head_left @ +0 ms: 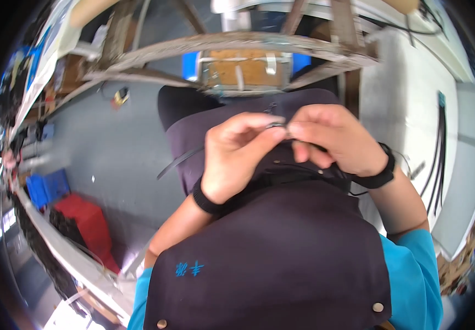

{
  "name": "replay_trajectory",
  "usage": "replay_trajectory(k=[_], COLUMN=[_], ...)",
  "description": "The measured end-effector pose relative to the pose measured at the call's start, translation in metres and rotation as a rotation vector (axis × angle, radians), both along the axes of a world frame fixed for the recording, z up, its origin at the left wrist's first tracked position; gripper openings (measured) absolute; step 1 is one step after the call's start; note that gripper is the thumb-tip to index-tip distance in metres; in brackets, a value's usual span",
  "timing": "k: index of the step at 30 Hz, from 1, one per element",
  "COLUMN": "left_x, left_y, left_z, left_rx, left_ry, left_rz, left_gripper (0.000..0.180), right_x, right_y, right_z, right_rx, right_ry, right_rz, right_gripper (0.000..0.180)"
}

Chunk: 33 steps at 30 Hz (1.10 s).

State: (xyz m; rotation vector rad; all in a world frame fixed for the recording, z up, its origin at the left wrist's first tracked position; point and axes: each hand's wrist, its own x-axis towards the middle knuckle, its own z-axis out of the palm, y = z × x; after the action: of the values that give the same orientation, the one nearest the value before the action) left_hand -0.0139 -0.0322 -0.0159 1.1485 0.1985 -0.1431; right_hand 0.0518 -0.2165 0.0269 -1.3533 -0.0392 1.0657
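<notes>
Above my lap, both hands meet fingertip to fingertip. My left hand [232,157] pinches a thin black cable [179,162] between thumb and fingers. One stretch of the cable sticks out past the left side of that hand, over my dark apron [270,247]. My right hand [339,135] is closed, its thumb and forefinger pressed together at the small dark piece between the two hands. What the right fingertips grip is mostly covered and a little blurred. A black band circles each wrist.
Ahead of my knees runs a worn wooden frame [237,41], with a brown box [245,71] behind its lower bar. Black cables [440,154] lie on a white surface [407,88] at the right. On the left stand a red object [86,225] and blue bins [48,187].
</notes>
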Motion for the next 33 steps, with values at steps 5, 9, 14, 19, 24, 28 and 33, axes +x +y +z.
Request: replay_trajectory(k=[5, 9, 14, 19, 24, 28, 33], left_x=[0.003, 0.002, -0.001, 0.0, -0.009, -0.013, -0.012], left_y=[0.005, 0.01, 0.008, 0.005, 0.011, 0.008, 0.013], left_z=[-0.004, -0.002, 0.003, 0.005, 0.007, 0.011, 0.01], left_rx=[-0.013, -0.104, -0.135, -0.236, -0.133, -0.156, -0.13], left_ry=[0.037, 0.04, -0.008, -0.055, -0.016, -0.015, -0.024], left_rz=[0.044, 0.042, 0.024, 0.021, 0.048, 0.006, 0.009], left_gripper=[0.012, 0.013, 0.013, 0.017, 0.019, 0.02, 0.019], right_x=[-0.023, -0.037, -0.057, -0.101, -0.073, -0.052, -0.014], right_y=[-0.014, -0.076, -0.265, -0.412, -0.328, -0.152, -0.031], right_z=[-0.031, -0.046, -0.117, -0.163, -0.123, -0.029, 0.013], right_rx=[0.17, -0.561, -1.685, -1.923, -1.232, -0.796, -0.179], right_ry=[-0.253, -0.888, -1.149, -0.675, -0.556, -0.619, -0.632], right_rz=[-0.261, -0.418, -0.582, -0.276, -0.771, -0.354, 0.038], right_gripper=[0.03, 0.03, 0.044, 0.029, 0.019, 0.033, 0.028])
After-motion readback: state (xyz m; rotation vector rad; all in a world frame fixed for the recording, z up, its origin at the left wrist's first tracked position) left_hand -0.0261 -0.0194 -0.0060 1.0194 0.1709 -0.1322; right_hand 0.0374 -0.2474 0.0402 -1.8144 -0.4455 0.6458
